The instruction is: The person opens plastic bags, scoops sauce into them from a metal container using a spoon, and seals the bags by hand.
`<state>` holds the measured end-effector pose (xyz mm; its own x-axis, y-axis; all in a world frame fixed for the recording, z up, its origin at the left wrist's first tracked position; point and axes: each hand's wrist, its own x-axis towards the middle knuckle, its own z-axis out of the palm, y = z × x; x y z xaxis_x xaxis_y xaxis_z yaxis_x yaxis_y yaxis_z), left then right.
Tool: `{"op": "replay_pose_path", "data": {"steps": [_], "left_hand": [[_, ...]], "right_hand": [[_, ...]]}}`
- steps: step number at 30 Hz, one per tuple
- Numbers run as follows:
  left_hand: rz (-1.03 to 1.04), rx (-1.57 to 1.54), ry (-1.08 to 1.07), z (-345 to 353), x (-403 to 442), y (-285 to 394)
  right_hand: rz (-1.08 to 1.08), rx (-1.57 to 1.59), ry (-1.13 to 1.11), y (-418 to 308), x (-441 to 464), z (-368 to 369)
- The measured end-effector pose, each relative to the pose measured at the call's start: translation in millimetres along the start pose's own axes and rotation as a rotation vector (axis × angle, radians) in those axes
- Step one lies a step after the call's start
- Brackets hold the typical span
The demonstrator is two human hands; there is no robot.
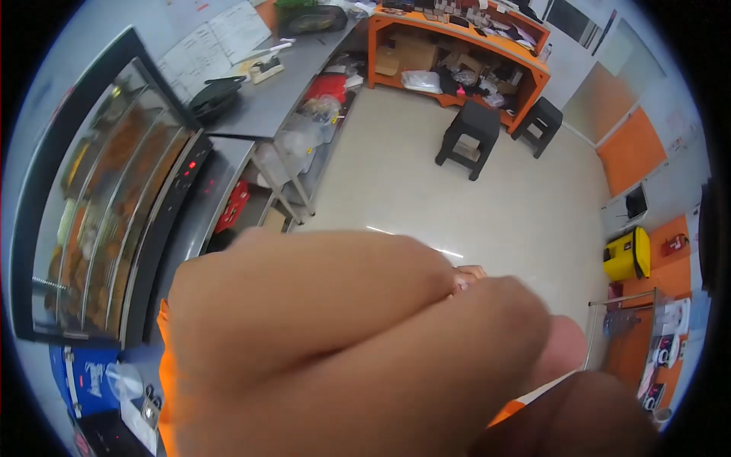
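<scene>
A bent bare arm (320, 305), very close to the camera and blurred, covers the lower middle of the head view. A few curled fingers (468, 274) peek out past its far edge; what they touch is hidden, and I cannot tell which hand they belong to. More skin (594, 415), dark and out of focus, fills the lower right corner, with a pinkish patch (565, 350) just above it. Orange cloth (164, 373) shows along the arm's left side. Neither hand shows whole, and no held object is visible.
At left, a glass-fronted display cabinet (114, 206) with food on racks stands by a metal counter (251, 107). An orange workbench (457, 53) is at the back, near black stools (470, 137). A yellow bin (627, 254) hangs at right; scissors (152, 400) lie lower left.
</scene>
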<state>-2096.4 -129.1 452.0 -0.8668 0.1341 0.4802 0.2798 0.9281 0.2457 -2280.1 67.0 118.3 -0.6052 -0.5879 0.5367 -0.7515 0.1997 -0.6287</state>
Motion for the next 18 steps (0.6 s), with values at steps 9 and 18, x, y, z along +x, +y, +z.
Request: {"op": "replay_pose_path", "data": {"steps": [9, 18], "left_hand": [[0.075, -0.039, -0.033, 55.7, 193.9, -223.9], [-0.215, 0.068, -0.036, 135.6, 393.4, -411.0]], "right_hand": [[0.169, -0.044, 0.083, 125.8, 218.2, 51.8], [0.448, 0.042, 0.152, 318.1, 373.8, 99.2]]}}
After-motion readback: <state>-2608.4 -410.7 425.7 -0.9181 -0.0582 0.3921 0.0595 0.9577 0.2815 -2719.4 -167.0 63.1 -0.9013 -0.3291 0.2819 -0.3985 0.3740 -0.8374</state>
